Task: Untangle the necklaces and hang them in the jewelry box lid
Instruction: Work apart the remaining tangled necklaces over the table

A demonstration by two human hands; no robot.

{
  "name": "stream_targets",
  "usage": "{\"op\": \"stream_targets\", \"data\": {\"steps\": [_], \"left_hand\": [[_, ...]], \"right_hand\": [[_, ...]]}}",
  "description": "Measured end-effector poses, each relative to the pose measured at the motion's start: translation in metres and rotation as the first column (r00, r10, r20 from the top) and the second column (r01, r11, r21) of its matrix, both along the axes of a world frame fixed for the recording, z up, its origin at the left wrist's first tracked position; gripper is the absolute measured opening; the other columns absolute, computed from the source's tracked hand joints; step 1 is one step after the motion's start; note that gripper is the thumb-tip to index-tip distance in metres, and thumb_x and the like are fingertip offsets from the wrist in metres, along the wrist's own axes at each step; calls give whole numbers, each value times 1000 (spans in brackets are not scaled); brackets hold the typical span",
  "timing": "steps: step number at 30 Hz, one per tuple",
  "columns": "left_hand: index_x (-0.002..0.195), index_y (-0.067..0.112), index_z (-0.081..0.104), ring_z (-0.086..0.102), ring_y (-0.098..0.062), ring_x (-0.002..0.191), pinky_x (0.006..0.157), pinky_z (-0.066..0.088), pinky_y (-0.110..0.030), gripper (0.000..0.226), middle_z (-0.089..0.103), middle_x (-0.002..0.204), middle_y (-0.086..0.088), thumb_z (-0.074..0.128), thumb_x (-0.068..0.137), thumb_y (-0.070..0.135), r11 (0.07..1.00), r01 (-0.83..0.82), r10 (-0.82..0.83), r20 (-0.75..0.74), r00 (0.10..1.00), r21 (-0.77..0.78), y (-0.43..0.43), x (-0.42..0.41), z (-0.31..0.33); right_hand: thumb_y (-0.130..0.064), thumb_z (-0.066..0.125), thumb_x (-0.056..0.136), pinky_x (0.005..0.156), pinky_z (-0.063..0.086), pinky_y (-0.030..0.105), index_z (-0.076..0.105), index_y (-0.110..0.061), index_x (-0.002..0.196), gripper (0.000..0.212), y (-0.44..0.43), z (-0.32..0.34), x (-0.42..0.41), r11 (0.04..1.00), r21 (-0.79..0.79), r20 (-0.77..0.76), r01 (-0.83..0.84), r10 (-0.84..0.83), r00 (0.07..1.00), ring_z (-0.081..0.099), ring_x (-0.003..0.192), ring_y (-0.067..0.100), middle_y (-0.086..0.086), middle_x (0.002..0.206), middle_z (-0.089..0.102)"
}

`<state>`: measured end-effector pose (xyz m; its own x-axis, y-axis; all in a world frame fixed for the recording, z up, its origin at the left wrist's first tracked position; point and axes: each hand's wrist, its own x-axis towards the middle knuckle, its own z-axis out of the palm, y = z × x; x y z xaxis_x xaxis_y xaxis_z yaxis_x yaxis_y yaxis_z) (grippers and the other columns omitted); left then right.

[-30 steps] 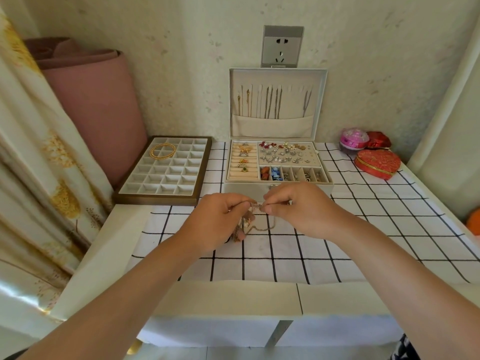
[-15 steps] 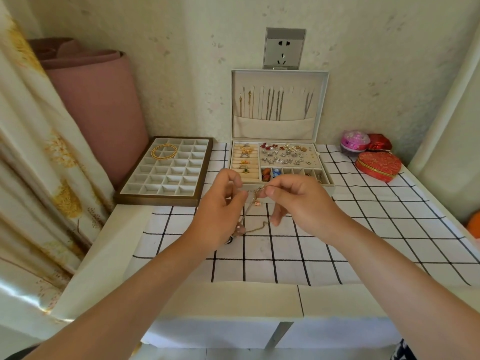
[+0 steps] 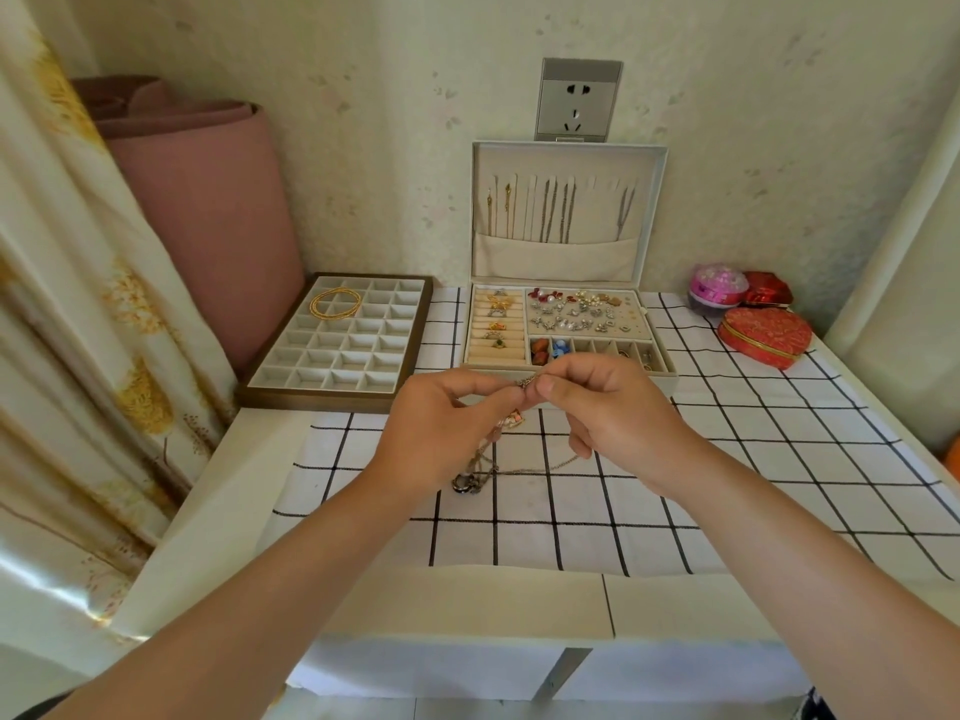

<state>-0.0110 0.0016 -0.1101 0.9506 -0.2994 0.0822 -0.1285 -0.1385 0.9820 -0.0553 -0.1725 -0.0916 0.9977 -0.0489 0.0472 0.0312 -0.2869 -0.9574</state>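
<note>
Where the hands meet, head view: the left hand [image 3: 441, 433] and the right hand [image 3: 613, 413] are close together just in front of the jewelry box [image 3: 662, 381]. Each one pinches the tangled necklaces [image 3: 483, 467] at one raised point between thumb and finger.
Necklaces: the upper part is held in the air; the rest hangs down and lies on the checked cloth [image 3: 727, 459], between the two wrists.
Lid: the jewelry box lid [image 3: 644, 215] stands upright against the wall, with several chains [image 3: 556, 210] already hanging in it.
Risk: I think a strong pull apart may tighten the knot or break a thin link. The dark ring pendant [image 3: 466, 483] may also catch in a loop.
Materials: fine metal chains, gold-toned; a small orange pendant [image 3: 511, 420]; pale fabric lining with a pocket in the lid.
</note>
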Motion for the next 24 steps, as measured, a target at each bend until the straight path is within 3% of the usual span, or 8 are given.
{"op": "stream_targets", "data": {"steps": [3,5,6,8,9,15,18,24], "left_hand": [[91,20,80,73,-17,75,79,62,-40,8,77,91,7,73,89,17,999,-21,21,14,1000,42,1,1,-1],[90,20,80,74,-14,77,80,61,-34,9,77,92,9,71,90,19,997,-38,37,15,999,72,0,0,-1],[89,20,80,74,-14,77,81,60,-32,10,77,93,9,70,91,19,997,-37,37,9,999,66,-1,0,-1],[87,17,79,74,-16,77,78,60,-29,10,77,92,5,70,91,15,1000,-19,19,-29,999,17,-2,-2,0],[86,15,78,75,-17,76,77,60,-28,10,77,90,4,69,91,14,1000,-12,11,-55,998,-11,-2,-3,1],[82,9,74,75,-20,75,77,62,-36,12,76,78,-3,68,92,13,996,-55,38,-219,975,-74,-4,-4,7],[80,10,73,73,-19,82,78,63,-39,13,76,89,-7,67,91,12,988,-120,86,-301,950,-95,-4,-1,7],[83,11,70,64,-14,79,87,60,-38,16,73,92,-5,57,94,13,980,-200,194,-325,926,15,1,7,3]], "right_hand": [[-12,56,100,51,36,41,75,-9,92,21,2,-3,1,1000,-6,-6,12,-12,1000,33,47,27,14,81,73],[-15,60,98,50,33,35,77,-14,87,20,3,-3,2,1000,18,-13,25,-25,1000,31,49,27,28,86,68],[-15,64,96,47,34,29,77,-15,85,17,3,-3,1,999,19,-10,44,-44,999,36,47,22,23,82,70],[-14,75,88,44,35,10,75,-14,84,4,4,-3,1,994,29,-5,102,-102,995,48,44,3,-3,64,69],[-13,79,84,44,37,8,75,-13,84,5,5,-4,1,991,41,-1,130,-131,991,53,45,-1,-9,60,67],[-1,82,77,42,37,8,71,-10,83,16,7,-5,5,946,226,-40,231,-228,973,53,46,-2,-2,67,65],[-3,82,78,46,40,7,74,-12,93,19,6,-5,4,968,142,-43,210,-205,978,58,52,-4,-1,76,70],[-13,83,79,76,47,4,80,-27,91,19,1,-12,6,980,-136,23,146,-144,989,68,86,-5,-15,86,76]]}}
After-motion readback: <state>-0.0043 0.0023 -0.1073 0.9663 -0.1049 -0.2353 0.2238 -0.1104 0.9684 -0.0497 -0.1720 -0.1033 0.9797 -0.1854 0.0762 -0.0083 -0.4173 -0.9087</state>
